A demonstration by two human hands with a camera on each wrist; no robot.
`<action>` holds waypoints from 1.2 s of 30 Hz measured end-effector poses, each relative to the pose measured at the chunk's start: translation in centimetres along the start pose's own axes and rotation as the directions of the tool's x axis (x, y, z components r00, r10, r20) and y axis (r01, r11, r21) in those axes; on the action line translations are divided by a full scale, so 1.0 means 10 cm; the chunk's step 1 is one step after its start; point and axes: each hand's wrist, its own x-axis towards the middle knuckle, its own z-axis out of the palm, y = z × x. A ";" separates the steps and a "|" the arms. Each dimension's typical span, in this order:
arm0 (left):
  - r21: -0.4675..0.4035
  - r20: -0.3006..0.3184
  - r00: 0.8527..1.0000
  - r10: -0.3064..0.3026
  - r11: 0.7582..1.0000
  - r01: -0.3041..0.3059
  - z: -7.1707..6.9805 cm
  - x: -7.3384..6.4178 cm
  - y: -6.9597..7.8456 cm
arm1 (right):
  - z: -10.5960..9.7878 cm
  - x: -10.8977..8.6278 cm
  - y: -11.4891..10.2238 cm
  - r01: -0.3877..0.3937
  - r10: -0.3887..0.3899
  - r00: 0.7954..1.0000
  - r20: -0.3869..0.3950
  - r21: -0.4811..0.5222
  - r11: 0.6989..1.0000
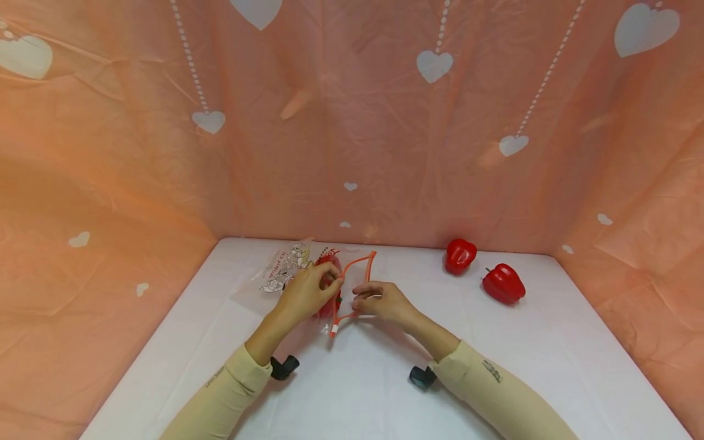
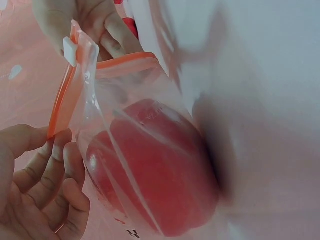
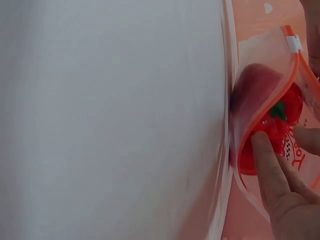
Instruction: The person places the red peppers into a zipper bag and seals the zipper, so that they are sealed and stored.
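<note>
A clear zip bag (image 1: 288, 256) with printed figures and an orange rim (image 1: 357, 259) lies on the white table, its mouth spread toward the right. Inside it sits a red bell pepper (image 2: 155, 170), its green stem (image 3: 278, 110) facing the opening. My left hand (image 1: 308, 290) pinches the orange rim between thumb and fingertips. At the mouth of the bag is my right hand (image 1: 387, 302), its fingers (image 3: 270, 165) extended and overlapping the pepper in the right wrist view. A white slider (image 2: 70, 52) is at one end of the rim.
Two more red bell peppers, one farther back (image 1: 459, 256) and one nearer (image 1: 503, 284), rest at the right rear of the white table (image 1: 352, 391). Peach fabric (image 1: 352, 134) with white hearts hangs behind and along both sides.
</note>
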 end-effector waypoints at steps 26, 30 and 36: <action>0.014 0.002 1.000 0.009 1.000 -0.009 0.02 0.00 -0.03 | -0.37 -0.28 0.03 0.171 -0.189 0.981 -0.034 -0.300 0.939; 0.009 0.005 1.000 0.004 1.000 -0.004 0.02 0.00 -0.03 | -0.44 -0.34 0.03 0.143 -0.172 0.983 -0.059 -0.331 0.932; 0.001 0.011 1.000 0.009 1.000 -0.009 0.01 0.00 -0.03 | -0.57 -0.46 0.06 0.103 -0.144 0.985 -0.092 -0.357 0.928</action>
